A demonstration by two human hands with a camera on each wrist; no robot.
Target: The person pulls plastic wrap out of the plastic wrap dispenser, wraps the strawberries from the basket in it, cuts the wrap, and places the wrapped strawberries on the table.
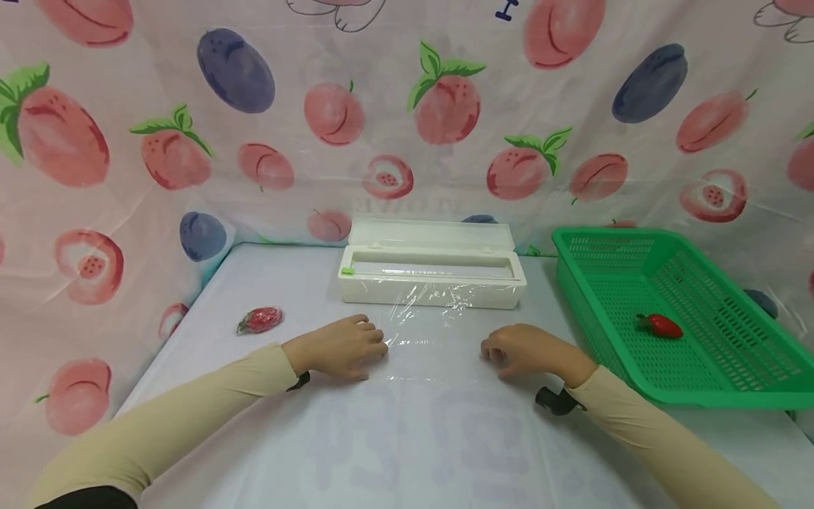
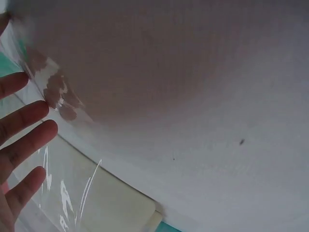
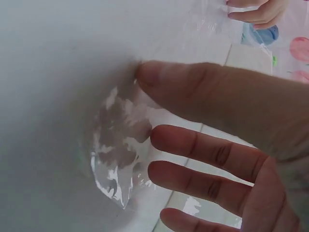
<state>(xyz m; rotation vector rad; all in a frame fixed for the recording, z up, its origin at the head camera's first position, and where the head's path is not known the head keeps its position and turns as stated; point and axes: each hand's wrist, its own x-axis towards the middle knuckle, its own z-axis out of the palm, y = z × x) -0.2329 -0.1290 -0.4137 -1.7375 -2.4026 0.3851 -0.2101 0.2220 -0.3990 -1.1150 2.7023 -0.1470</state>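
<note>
A sheet of clear plastic wrap (image 1: 429, 345) stretches low over the table, from the white wrap dispenser (image 1: 432, 292) toward me. My left hand (image 1: 343, 346) pinches its near left corner, and my right hand (image 1: 534, 351) grips the near right corner. In the right wrist view the thumb (image 3: 159, 75) presses at the edge of the crinkled wrap (image 3: 116, 150), with the other fingers spread beside it. Fingertips touch the wrap's bunched edge (image 2: 63, 96) in the left wrist view; that thumb is mostly out of frame. The dispenser's lid (image 1: 432, 234) stands raised, and a green slider (image 1: 347, 271) sits at its left end.
On the left of the white table (image 1: 394, 452) lies a shiny red pepper (image 1: 261, 319) that looks wrapped in film. A green basket (image 1: 636, 385) at the right holds a red chili pepper (image 1: 663, 326). A fruit-print curtain (image 1: 388, 106) hangs behind the table.
</note>
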